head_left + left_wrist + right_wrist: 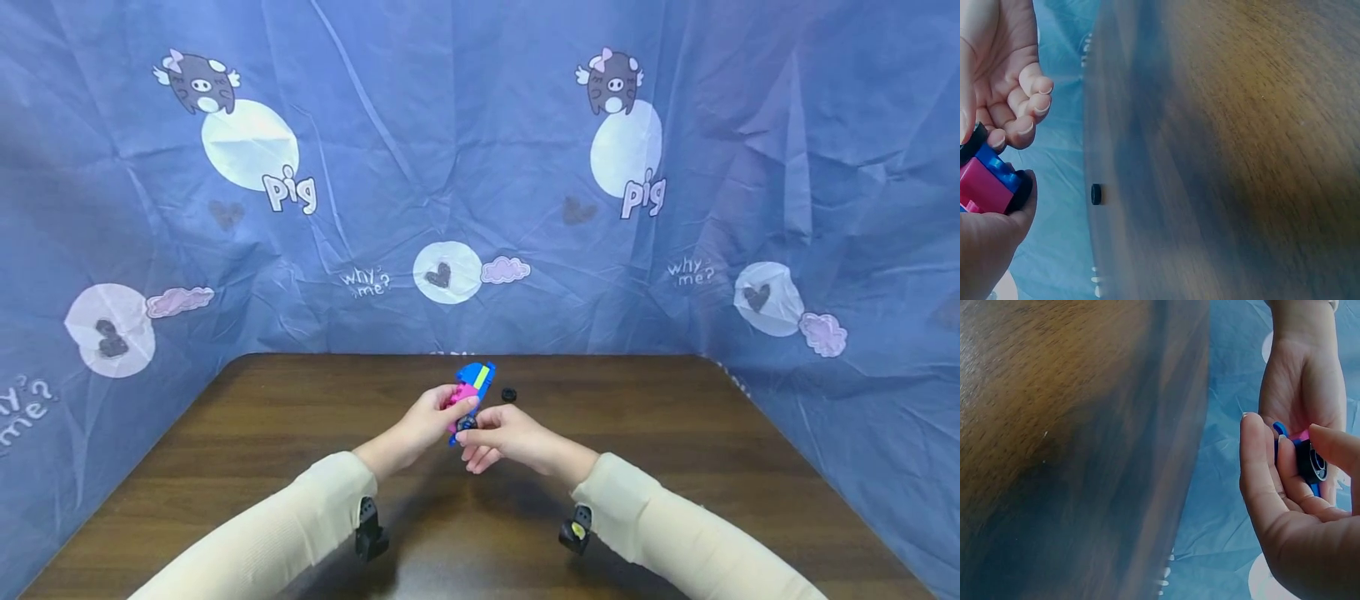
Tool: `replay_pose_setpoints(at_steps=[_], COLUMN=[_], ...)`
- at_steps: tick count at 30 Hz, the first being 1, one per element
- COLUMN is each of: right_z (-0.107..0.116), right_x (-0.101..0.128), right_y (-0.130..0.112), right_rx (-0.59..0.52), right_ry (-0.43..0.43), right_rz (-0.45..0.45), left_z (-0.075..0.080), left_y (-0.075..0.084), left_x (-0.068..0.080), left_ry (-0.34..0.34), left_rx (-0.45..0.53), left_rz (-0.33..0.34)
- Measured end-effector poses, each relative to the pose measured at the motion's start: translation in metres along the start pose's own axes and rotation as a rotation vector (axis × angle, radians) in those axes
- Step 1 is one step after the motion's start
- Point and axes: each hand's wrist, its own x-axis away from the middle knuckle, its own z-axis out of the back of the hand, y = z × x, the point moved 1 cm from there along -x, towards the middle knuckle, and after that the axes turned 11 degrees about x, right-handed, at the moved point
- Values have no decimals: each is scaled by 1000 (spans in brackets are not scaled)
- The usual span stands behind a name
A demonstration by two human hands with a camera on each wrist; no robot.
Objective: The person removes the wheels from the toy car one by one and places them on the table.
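Observation:
My left hand (422,427) grips a blue and pink toy vehicle (472,382) with a yellow-green stripe, raised over the table. Its thumb lies across the pink part. From the right side, my right hand (525,435) pinches a black wheel (1312,461) between thumb and fingers, up against the toy's near end; its other fingers curl loosely beneath. In the left wrist view, another black wheel (1021,190) shows on the toy beside the left hand's fingers. The hands hide part of the toy's body.
A loose black wheel (509,394) lies on the brown wooden table (637,500), just beyond the right hand, near the far edge. Behind the table hangs a blue cloth (487,167) printed with pigs and clouds.

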Motion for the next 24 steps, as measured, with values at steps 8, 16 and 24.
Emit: replay_pose_setpoints(at_steps=[8,16,24], right_z=[-3,1,4], right_x=[2,-2,-2], right_y=[4,3,2], right_rx=[49,201,305], right_ry=[33,107,230], right_rz=[30,141,191], left_z=[-1,1,-2], left_y=[-6,4,10], left_x=[0,-7,-12], left_ry=[-64,-82,-82], left_rx=[10,9,-20], left_rz=[-2,-24,-1])
